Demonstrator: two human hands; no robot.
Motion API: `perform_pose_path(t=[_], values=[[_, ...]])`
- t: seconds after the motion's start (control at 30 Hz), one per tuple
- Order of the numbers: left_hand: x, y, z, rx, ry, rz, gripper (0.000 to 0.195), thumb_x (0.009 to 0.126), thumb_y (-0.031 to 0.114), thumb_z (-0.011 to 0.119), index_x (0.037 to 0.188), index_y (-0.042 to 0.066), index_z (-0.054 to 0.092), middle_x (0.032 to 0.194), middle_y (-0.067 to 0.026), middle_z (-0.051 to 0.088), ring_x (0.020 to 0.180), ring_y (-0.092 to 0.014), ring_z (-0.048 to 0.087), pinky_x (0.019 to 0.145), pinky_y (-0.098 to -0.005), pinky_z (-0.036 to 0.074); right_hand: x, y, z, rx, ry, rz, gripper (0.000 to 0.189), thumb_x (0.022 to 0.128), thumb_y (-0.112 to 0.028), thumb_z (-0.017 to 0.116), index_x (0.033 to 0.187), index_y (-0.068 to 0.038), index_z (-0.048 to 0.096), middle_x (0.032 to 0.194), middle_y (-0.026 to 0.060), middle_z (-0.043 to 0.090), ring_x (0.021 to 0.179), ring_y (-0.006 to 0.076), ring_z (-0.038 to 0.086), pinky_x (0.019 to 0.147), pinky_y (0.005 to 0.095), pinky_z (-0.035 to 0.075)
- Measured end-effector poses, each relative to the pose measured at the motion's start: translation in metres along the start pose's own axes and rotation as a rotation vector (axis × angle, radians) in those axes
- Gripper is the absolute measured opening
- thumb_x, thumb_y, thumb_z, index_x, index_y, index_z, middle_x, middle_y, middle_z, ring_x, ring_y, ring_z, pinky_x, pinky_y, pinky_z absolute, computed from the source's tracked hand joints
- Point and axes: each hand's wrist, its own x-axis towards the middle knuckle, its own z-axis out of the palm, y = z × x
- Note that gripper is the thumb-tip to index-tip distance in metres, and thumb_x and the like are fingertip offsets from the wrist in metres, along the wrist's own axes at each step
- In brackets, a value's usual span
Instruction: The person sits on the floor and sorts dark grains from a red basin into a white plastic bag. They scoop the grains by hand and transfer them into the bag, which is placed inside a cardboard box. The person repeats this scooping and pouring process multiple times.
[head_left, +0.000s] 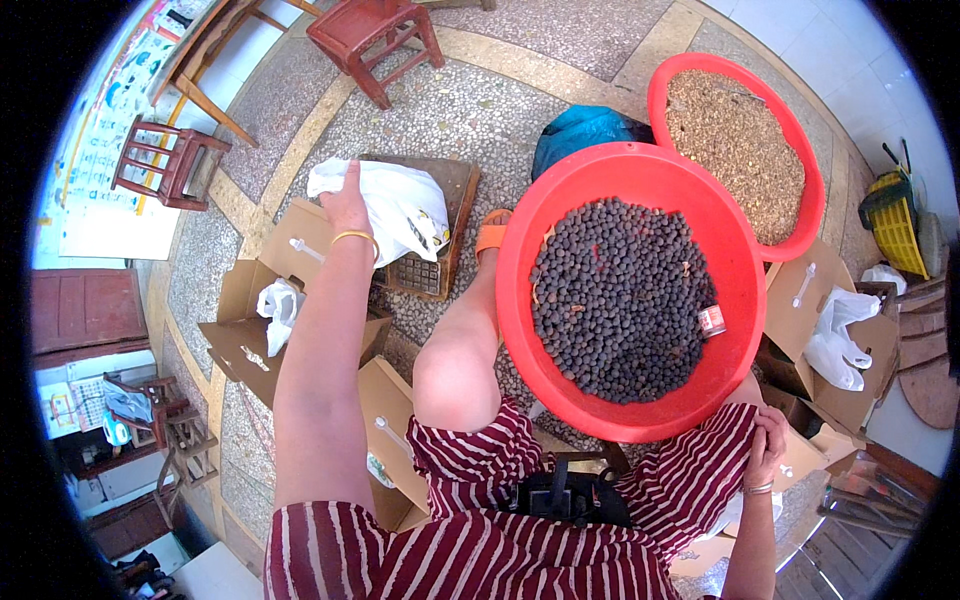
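My left hand (346, 206) grips the top of a bulging white plastic bag (401, 199), thumb upward. The bag sits on a worn weighing scale (424, 276) with a keypad on its near side; what it contains is hidden. Nothing is held in my right hand (765, 450), which rests with bent fingers on my striped right trouser leg. A large red plastic basin (517, 300) stands in front of my knees, holding many dark, round, dried seeds or berries (622, 300). A small tin can (712, 321) lies at the right edge of the seeds.
Behind, a second red basin (660, 97) holds light-brown grain-like material (735, 150), near a blue bag (581, 135). Open cardboard boxes (247, 330) with white plastic bags flank me. Wooden chairs (367, 37) stand at the upper left; a yellow plastic basket (896, 225) is far right.
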Motion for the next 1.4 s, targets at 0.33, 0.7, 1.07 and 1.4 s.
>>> perform_pose_path(t=[0.33,0.7,1.07,1.4], values=[[0.010,-0.019,-0.011,-0.005,-0.113,-0.072,0.042,0.083,0.022,0.050,0.109,-0.011,0.047,0.107,-0.0195,0.054,0.097,-0.024,0.053,0.082,-0.0316,0.041,-0.006,0.006,0.000,0.009,0.024,-0.003,0.011,0.078,-0.003,0.045,0.083,0.000,0.054,0.094,0.0140,0.055,0.092,0.0288,0.051,0.084,0.0366,0.038],[0.026,0.025,-0.075,-0.104,-0.191,0.011,0.030,0.082,0.028,0.052,0.095,0.002,0.054,0.081,-0.0060,0.056,0.064,-0.015,0.055,0.048,-0.0276,0.040,-0.013,0.011,0.001,0.023,0.034,-0.050,0.012,0.079,-0.004,0.046,0.085,-0.001,0.055,0.095,0.0144,0.055,0.093,0.0277,0.051,0.085,0.0352,0.038],[-0.056,0.106,-0.166,-0.402,-0.386,0.151,0.029,0.087,0.022,0.045,0.102,-0.003,0.045,0.091,-0.0107,0.055,0.079,-0.019,0.056,0.066,-0.0308,0.047,-0.027,0.028,0.002,-0.034,0.013,-0.137,0.016,0.084,-0.009,0.043,0.091,0.000,0.055,0.100,0.0136,0.055,0.097,0.0260,0.050,0.088,0.0341,0.036],[-0.151,0.144,-0.281,-0.364,-0.420,0.135,0.035,0.089,0.023,0.040,0.112,-0.004,0.040,0.104,-0.0154,0.053,0.093,-0.023,0.055,0.081,-0.0346,0.046,-0.025,0.027,0.003,-0.080,-0.001,-0.214,0.016,0.084,-0.011,0.044,0.092,-0.002,0.055,0.102,0.0124,0.055,0.099,0.0271,0.049,0.089,0.0357,0.035]])
